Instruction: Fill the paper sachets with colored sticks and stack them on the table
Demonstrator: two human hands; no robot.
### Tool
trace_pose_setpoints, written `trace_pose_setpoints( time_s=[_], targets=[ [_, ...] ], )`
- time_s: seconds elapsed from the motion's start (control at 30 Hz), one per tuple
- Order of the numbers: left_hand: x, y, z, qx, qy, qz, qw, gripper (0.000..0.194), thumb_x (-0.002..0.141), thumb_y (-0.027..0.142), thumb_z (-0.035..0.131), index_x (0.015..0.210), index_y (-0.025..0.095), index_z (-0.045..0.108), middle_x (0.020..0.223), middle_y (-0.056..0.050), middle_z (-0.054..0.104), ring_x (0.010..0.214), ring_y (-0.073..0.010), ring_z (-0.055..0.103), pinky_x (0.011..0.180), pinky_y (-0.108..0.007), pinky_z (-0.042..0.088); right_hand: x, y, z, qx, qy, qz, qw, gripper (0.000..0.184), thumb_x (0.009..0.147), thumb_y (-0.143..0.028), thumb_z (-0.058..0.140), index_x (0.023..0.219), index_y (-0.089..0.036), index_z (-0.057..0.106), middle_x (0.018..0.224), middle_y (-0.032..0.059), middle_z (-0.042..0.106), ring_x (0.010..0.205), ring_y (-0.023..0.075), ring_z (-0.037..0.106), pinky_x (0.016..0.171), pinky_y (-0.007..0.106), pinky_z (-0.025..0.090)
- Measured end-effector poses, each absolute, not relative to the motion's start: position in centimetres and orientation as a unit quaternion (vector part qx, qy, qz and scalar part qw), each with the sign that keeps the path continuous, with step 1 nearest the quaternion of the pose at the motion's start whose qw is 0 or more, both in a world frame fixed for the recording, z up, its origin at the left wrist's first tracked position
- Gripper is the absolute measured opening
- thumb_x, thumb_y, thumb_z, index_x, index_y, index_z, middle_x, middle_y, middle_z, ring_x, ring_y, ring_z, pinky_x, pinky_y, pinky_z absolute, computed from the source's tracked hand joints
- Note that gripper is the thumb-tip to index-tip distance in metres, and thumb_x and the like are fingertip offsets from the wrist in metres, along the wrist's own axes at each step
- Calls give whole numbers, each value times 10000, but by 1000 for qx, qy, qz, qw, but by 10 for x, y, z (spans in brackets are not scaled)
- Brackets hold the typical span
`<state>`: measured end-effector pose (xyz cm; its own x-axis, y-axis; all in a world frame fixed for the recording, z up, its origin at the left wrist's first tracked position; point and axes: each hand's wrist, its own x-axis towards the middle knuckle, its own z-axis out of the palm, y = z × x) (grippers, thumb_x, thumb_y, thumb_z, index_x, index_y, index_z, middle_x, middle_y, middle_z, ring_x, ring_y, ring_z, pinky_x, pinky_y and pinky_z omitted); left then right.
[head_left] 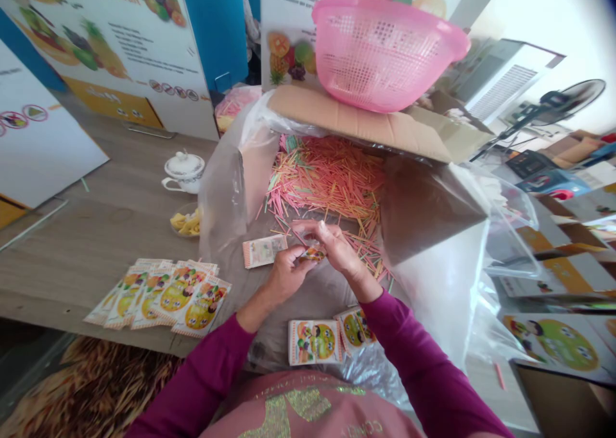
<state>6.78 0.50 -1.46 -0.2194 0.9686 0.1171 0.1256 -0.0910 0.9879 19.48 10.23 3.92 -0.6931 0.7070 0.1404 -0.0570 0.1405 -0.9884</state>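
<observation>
My left hand [285, 276] pinches a small printed packet [314, 253] between thumb and fingers. My right hand [339, 249] is curled over the packet's far side, fingers bent; what lies inside its grasp is hidden. Just beyond both hands, a heap of thin pink, orange and green sticks [327, 175] spills from an open, plastic-lined carton [356, 120]. A packet lying face down [264, 251] is left of my hands. Nearer my body lie a stack of printed packets [315, 343] and another packet [357, 328], partly under my right sleeve.
Several printed packets [192, 297] are fanned out at the table's left. Behind them stand a dish of yellow pieces [187, 223] and a lidded white cup [185, 172]. A pink basket [385, 53] rests above the carton's back flap. Clear plastic sheeting [433, 297] drapes the right side.
</observation>
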Motion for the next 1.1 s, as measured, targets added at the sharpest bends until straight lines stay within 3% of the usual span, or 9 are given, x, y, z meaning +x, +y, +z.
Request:
trace_pose_setpoints(
  time_s=[0.1,0.2,0.33,0.5,0.6,0.7,0.83,0.97,1.1],
  targets=[
    [49,-39,0,566,605,496,259,200,972,338,679,849,212,773,796,-42,737,781,-206,656,741,-329,522,206,106,33,-279,-658,611,341,560,975,-757,654,1115,-269,892,1245,97,848,1177,277,770,972,398,598],
    [16,-100,10,595,677,407,149,253,1050,279,560,959,242,794,881,-53,763,883,-229,667,822,-355,518,223,115,22,-347,-653,573,352,503,893,-702,773,1015,-230,897,1060,110,873,984,266,794,864,380,613],
    [-22,-156,-1,556,801,222,-10,259,996,241,558,1004,240,817,952,-97,776,956,-306,634,831,-424,485,234,119,-5,-389,-675,533,330,409,850,-603,818,916,-205,886,892,94,857,800,244,760,756,366,606],
    [-38,-162,-27,512,841,141,-100,441,1034,281,529,1417,198,731,1111,-138,768,985,-327,610,855,-454,473,203,92,-25,-313,-773,483,267,320,914,-494,748,955,-206,882,860,79,838,745,228,737,716,344,581],
    [-41,-164,-28,511,841,135,-118,455,1051,276,499,1446,212,716,1146,-164,739,1002,-336,594,861,-468,467,174,76,-19,-250,-852,392,241,239,935,-388,766,1059,-221,884,946,97,840,837,241,748,814,363,587],
    [-45,-168,-20,517,839,131,-111,432,1058,308,511,1420,230,735,1318,-211,689,1100,-389,570,894,-527,466,155,73,-13,-206,-899,318,219,196,948,-312,789,1102,-229,876,1030,124,834,952,269,754,917,399,583],
    [-45,-142,-3,585,793,150,-81,417,999,205,541,1344,260,768,1482,-184,644,1221,-431,530,992,-605,459,151,74,-15,-206,-913,287,203,148,999,-266,740,1064,-218,864,987,125,817,956,280,747,903,405,578],
    [-50,-81,7,703,700,125,-23,506,931,40,518,1313,255,770,1526,-130,654,1265,-366,550,1029,-532,460,162,70,-17,-188,-928,265,179,131,1018,-253,723,1011,-220,849,937,110,800,917,273,738,888,401,573],
    [-60,-43,5,771,633,69,-6,432,883,1,568,1142,253,805,1511,-105,668,1255,-333,566,966,-466,452,183,75,-15,-186,-929,257,190,125,1006,-241,740,1073,-240,845,984,98,810,955,265,749,913,390,571]
  ],
)
